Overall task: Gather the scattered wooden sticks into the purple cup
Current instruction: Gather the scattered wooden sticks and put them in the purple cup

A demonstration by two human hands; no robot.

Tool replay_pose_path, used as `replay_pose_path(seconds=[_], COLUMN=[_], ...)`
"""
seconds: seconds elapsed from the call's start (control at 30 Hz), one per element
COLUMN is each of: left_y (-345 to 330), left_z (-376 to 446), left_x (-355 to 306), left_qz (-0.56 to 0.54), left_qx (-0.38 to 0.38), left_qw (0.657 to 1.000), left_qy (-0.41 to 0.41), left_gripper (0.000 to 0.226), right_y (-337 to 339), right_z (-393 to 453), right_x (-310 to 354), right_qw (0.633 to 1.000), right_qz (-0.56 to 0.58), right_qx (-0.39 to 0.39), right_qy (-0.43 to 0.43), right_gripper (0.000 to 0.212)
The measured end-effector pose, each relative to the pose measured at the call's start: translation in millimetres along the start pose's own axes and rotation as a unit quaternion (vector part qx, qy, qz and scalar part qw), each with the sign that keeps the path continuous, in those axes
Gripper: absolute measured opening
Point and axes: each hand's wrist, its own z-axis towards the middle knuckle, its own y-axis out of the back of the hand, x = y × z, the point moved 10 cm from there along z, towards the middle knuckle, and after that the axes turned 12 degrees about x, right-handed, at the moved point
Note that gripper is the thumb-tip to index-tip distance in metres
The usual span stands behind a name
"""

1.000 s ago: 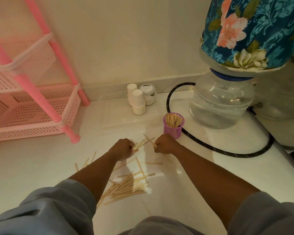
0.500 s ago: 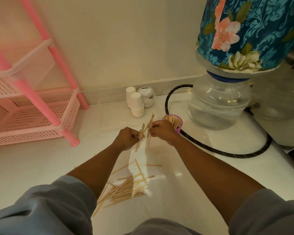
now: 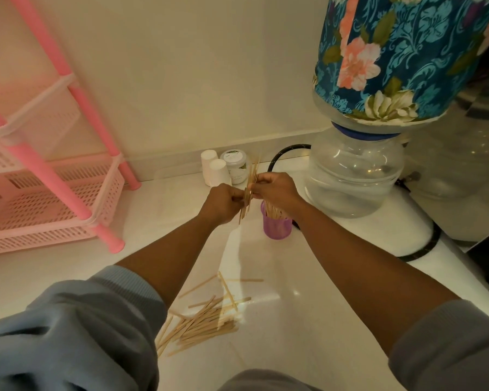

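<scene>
Wooden sticks, held: a small upright bundle (image 3: 251,185) is pinched between both hands, just above and left of the cup.
Left hand (image 3: 222,203): fingers curled on the bundle's lower part.
Right hand (image 3: 275,189): clamped on the same bundle, higher up.
Purple cup (image 3: 277,225): stood on the white surface (image 3: 322,277), sticks already inside.
Loose pile (image 3: 206,320): left lying between the forearms, well short of the cup.

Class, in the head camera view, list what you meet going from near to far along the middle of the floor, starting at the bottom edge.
Pile of wooden sticks → purple cup → bundle of sticks gripped by both hands → white paper cups.
</scene>
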Motion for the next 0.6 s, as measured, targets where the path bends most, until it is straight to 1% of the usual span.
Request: replay_pose_path(seconds=[0.17, 0.3, 0.43, 0.6], left_y=[7.8, 3.9, -6.5, -25.4], left_z=[20.1, 32.1, 38.0, 38.8], left_x=[-29.2, -46.3, -55.2, -51.7], left_qz=[-0.012, -0.009, -0.026, 0.003], left_qx=[-0.005, -0.001, 0.006, 0.010], left_qw=[1.000, 0.999, 0.998, 0.999], left_qy=[-0.029, -0.045, -0.049, -0.046], left_gripper=[0.018, 0.015, 0.017, 0.019], right_y=[26.4, 44.4, 56.5, 59.2], right_z=[3.8, 1.6, -2.6, -6.7], right_x=[22.2, 30.2, 27.1, 9.9], right_qw=[0.999, 0.996, 0.992, 0.990], right_qz=[-0.025, -0.059, -0.099, -0.124], right_qx=[-0.035, -0.053, -0.067, -0.066], right_qy=[0.020, 0.028, 0.029, 0.010], right_gripper=[0.010, 0.015, 0.009, 0.016])
